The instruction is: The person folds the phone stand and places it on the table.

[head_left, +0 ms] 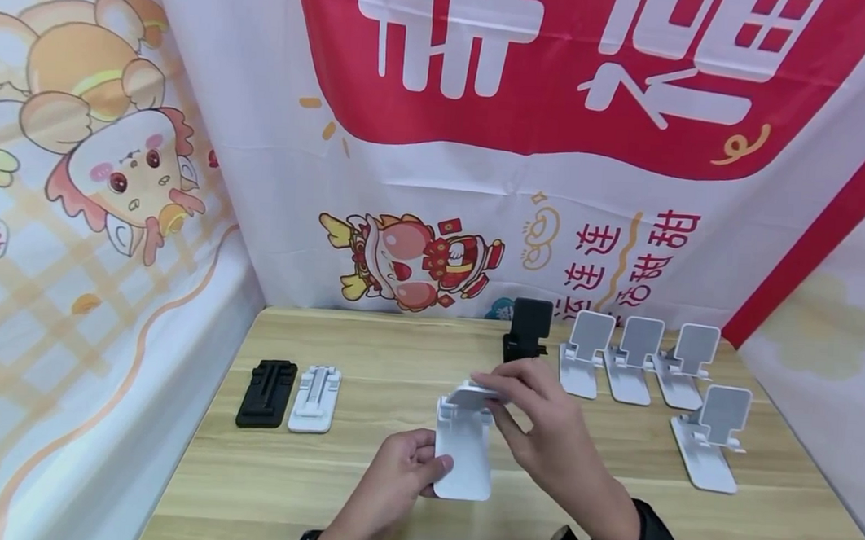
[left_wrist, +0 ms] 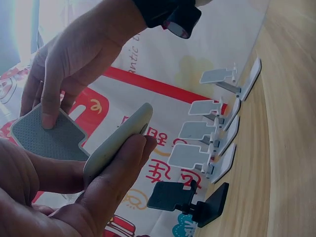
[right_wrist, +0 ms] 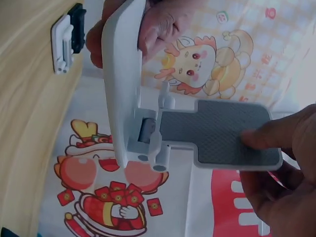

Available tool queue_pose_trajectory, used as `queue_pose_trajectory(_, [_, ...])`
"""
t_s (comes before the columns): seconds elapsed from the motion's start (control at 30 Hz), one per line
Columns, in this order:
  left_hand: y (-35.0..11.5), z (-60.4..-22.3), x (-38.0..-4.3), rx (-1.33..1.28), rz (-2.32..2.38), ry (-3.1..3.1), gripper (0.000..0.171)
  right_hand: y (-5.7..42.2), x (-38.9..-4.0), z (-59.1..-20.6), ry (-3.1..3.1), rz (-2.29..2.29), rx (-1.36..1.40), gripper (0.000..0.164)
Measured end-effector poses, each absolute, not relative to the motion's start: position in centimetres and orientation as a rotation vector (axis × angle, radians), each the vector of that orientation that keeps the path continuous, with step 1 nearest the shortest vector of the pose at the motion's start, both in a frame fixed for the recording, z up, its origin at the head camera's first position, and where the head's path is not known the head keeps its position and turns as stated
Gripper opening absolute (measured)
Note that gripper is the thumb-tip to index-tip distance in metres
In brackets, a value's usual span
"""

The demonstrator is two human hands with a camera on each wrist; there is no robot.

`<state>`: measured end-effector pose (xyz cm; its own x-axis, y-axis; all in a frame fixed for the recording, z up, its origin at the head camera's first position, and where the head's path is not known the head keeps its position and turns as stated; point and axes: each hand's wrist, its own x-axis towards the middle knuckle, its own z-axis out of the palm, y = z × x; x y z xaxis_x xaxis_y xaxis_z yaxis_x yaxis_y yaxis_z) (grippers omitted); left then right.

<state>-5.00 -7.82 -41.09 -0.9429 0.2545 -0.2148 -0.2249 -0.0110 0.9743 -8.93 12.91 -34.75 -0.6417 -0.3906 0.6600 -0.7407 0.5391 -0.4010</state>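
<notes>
A white phone stand (head_left: 464,463) is held up above the table between both hands. My left hand (head_left: 405,470) grips its flat base at the left edge, thumb over the face. My right hand (head_left: 548,419) pinches the stand's hinged holder plate near its free end. In the right wrist view the grey textured pad (right_wrist: 217,131) on that plate shows, with the thumb pressed on it and the plate folded out roughly at a right angle to the base (right_wrist: 121,89). The left wrist view shows the left fingers along the base's edge.
On the table (head_left: 370,340), a folded black stand (head_left: 268,393) and a folded white stand (head_left: 316,398) lie at left. An unfolded black stand (head_left: 528,328) stands at the back, with several unfolded white stands (head_left: 637,358) to its right; another white stand (head_left: 713,436) is nearer. Printed cloth (head_left: 261,171) hangs behind.
</notes>
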Motion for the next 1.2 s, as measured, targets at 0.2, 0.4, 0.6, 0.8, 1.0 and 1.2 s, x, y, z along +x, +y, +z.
queue_pose_trajectory(0.2, [-8.1, -40.8, -5.2, 0.004, 2.016, 1.958, 0.038, 12.4, -7.9, -34.8, -2.196, 0.848, 0.955, 0.041])
queue_pose_trajectory(0.4, [-9.2, -39.6, -5.7, -0.024, 2.053, 1.942, 0.039, 11.4, -6.7, -36.1, -2.149, 0.740, 1.100, 0.043])
queue_pose_trajectory(0.6, [-9.8, -38.8, -5.9, -0.027, 2.066, 1.931, 0.039, 10.6, -6.0, -38.1, -2.089, 0.554, 1.175, 0.018])
queue_pose_trajectory(0.8, [-9.8, -38.8, -6.0, -0.029, 2.071, 1.918, 0.039, 10.6, -5.6, -38.7, -2.190, 0.602, 1.141, 0.028])
queue_pose_trajectory(1.0, [-9.5, -38.8, -6.1, -0.045, 2.109, 1.906, 0.040, 11.5, -6.5, -37.3, -2.546, 1.387, 0.844, 0.045])
queue_pose_trajectory(1.2, [-8.9, -38.4, -5.8, -0.028, 2.115, 1.911, 0.041, 12.0, -8.6, -36.9, -2.701, 2.027, 0.226, 0.056])
